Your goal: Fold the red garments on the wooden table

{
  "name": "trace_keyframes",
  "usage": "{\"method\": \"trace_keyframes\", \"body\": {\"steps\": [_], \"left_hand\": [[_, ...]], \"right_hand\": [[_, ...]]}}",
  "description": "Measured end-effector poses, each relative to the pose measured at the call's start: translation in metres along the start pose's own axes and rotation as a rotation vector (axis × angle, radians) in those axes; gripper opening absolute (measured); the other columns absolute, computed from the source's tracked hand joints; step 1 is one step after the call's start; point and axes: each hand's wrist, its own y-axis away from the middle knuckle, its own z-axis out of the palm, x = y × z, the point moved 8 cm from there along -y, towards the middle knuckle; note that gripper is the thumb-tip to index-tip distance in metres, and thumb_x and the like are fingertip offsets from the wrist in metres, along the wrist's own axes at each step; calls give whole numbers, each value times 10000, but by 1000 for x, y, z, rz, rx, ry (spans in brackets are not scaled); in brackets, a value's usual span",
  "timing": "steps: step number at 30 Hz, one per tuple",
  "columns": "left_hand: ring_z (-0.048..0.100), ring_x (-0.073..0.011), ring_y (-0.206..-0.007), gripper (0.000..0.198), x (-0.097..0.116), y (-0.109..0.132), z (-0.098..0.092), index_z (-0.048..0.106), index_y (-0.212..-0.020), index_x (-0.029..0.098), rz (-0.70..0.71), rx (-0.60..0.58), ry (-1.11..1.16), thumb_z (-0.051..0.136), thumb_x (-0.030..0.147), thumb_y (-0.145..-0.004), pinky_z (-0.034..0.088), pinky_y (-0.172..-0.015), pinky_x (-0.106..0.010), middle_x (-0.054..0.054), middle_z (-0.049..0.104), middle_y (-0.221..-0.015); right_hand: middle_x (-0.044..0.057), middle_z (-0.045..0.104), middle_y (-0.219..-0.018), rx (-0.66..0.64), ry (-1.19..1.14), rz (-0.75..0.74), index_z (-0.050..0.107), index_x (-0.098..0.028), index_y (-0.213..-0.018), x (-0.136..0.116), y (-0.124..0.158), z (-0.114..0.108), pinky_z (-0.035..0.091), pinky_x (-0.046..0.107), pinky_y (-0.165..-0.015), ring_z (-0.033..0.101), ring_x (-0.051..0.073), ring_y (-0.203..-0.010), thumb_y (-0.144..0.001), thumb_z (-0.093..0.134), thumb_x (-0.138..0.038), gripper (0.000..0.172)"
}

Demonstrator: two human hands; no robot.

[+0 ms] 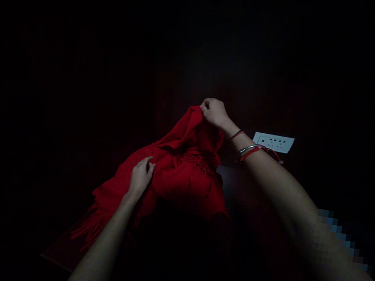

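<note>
A red fringed scarf (184, 135) lies bunched in the middle of the view, one part of it raised to a peak. My right hand (215, 111) pinches the cloth at the top of that peak, holding it up. Lower and to the left, my left hand (141, 177) is on the scarf with its fingers curled and thumb close to the forefinger, apparently gripping a fold. Loose fringe strands hang at the scarf's lower left, and more strands lie tangled near its middle. Bracelets circle my right wrist.
A white wall socket panel (273, 143) shows behind my right wrist. Beneath the scarf is a dark surface (61, 253), its edge faintly visible at lower left. Most of the surroundings are too dark to make out.
</note>
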Motion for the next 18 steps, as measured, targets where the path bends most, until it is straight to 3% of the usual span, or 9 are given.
{"method": "trace_keyframes", "body": {"steps": [4,7,10,14,16,18], "left_hand": [[580,-183,-793,286,-3,1,10,581,-964,128,-46,-49,114,458,248,-735,444,-762,-297,-80,629,-852],[587,-161,-735,230,-5,-1,-3,599,-870,159,-94,-31,211,477,292,-727,455,-705,-266,-45,631,-795],[576,-153,-729,233,10,-19,-51,605,-816,175,-62,148,214,482,355,-735,446,-709,-260,-24,622,-765],[560,-141,-788,258,56,-55,-131,610,-832,178,78,342,166,493,391,-744,427,-743,-247,-20,620,-843],[554,-130,-752,252,81,-71,-154,612,-838,168,144,306,140,494,373,-751,426,-715,-235,-15,620,-816],[543,-135,-758,232,108,-80,-161,618,-824,158,265,191,25,483,337,-761,413,-736,-248,-22,617,-806]], "right_hand": [[66,605,-761,85,16,36,582,-133,-731,13,13,-31,397,297,-741,532,174,-764,-771,450,-199,153],[62,602,-743,176,0,29,579,-148,-746,26,12,-60,414,307,-724,532,171,-741,-790,448,-272,186],[68,595,-723,222,34,27,575,-151,-743,45,11,-93,418,325,-720,534,180,-734,-797,444,-326,226],[88,592,-740,211,170,47,581,-143,-727,74,32,-131,415,349,-712,534,199,-740,-780,448,-301,213],[100,593,-771,159,274,37,587,-141,-708,86,51,-139,412,352,-700,532,211,-744,-740,479,-260,164],[105,591,-783,99,362,20,591,-140,-693,94,69,-143,410,348,-683,530,216,-737,-698,498,-217,121]]}}
